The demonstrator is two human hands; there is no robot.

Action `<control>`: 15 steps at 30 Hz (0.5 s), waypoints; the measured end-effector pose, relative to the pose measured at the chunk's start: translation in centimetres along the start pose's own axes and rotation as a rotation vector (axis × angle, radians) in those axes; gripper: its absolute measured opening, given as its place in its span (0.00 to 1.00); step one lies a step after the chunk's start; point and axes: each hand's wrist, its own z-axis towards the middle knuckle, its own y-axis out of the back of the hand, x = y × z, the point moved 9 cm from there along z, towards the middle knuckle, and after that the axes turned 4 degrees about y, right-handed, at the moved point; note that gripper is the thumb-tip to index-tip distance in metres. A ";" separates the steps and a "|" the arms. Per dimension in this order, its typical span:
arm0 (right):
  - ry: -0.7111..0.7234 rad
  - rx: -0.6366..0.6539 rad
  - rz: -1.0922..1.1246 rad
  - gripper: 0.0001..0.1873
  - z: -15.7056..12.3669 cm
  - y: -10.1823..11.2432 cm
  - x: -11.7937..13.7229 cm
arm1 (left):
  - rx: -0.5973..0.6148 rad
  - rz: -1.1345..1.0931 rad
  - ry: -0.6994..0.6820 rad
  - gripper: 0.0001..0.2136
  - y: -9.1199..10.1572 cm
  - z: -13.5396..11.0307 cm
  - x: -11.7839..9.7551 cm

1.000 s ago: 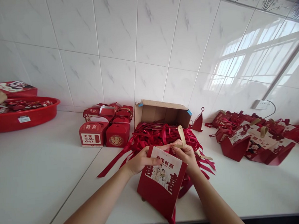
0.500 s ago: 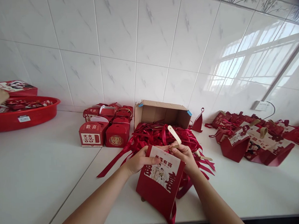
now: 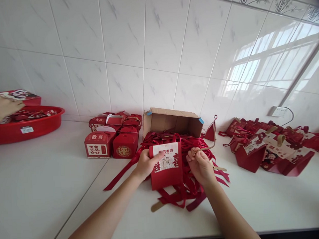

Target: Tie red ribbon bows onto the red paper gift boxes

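Observation:
My left hand (image 3: 146, 164) is closed on the left edge of a red gift box (image 3: 167, 180), thumb across its white panel with a printed couple and lettering. A red ribbon loop (image 3: 177, 137) rises behind the box's top edge. Just right of the box, my right hand (image 3: 200, 165) pinches a gold ribbon (image 3: 209, 148) whose free end curves up to the right. Beneath both hands spreads a tangled pile of red ribbons (image 3: 196, 193), spilling from an open cardboard box (image 3: 172, 114). Another gold ribbon (image 3: 157, 206) lies at the pile's front.
Several folded red boxes (image 3: 97, 144) stand left of the carton. Many red gift bags (image 3: 251, 154) fill the right side, near a wall socket (image 3: 278, 112). Far left, another person's hand (image 3: 4, 107) is over a red basin (image 3: 44, 121) of small packets.
The gift box has swung more upright and moved back from the counter's front edge. My right hand has come away from its top with the gold ribbon. The other person's hand moved right.

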 end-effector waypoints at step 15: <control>0.139 0.105 -0.417 0.04 -2.0 -1.8 0.6 | 0.022 0.290 -0.233 0.11 -3.6 -2.1 -1.5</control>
